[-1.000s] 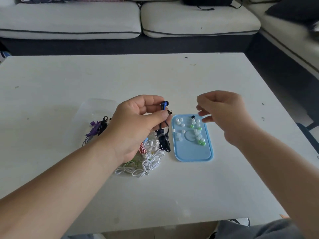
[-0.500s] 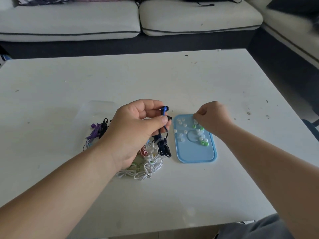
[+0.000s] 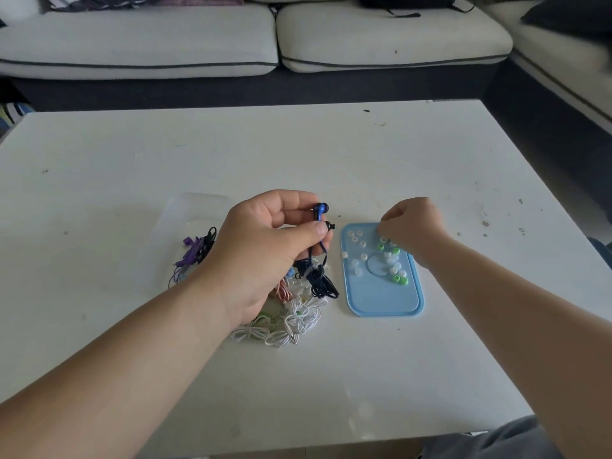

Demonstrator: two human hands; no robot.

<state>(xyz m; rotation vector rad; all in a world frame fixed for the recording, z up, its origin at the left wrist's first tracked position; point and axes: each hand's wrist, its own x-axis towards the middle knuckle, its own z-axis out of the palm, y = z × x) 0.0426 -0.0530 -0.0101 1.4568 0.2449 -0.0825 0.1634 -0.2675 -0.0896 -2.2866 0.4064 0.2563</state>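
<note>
My left hand (image 3: 265,246) pinches a blue earphone (image 3: 320,210) between thumb and fingers, bud up; its dark blue cord bundle (image 3: 318,279) hangs down to the table. To the right lies a light blue tray (image 3: 381,299) holding several small white and green ear tips (image 3: 399,279). My right hand (image 3: 410,226) is curled over the tray's far right corner with its fingertips down among the tips. What the fingertips hold is hidden.
Under my left hand lies a heap of white earphone cords (image 3: 291,323), with a pink one beside it. A purple and black earphone bundle (image 3: 197,250) lies on a clear plastic bag (image 3: 185,210). The white table (image 3: 298,150) faces a light sofa (image 3: 390,38).
My right hand dropped from above the tray onto its far edge, fingertips among the ear tips. My left hand keeps holding the blue earphone in about the same spot.
</note>
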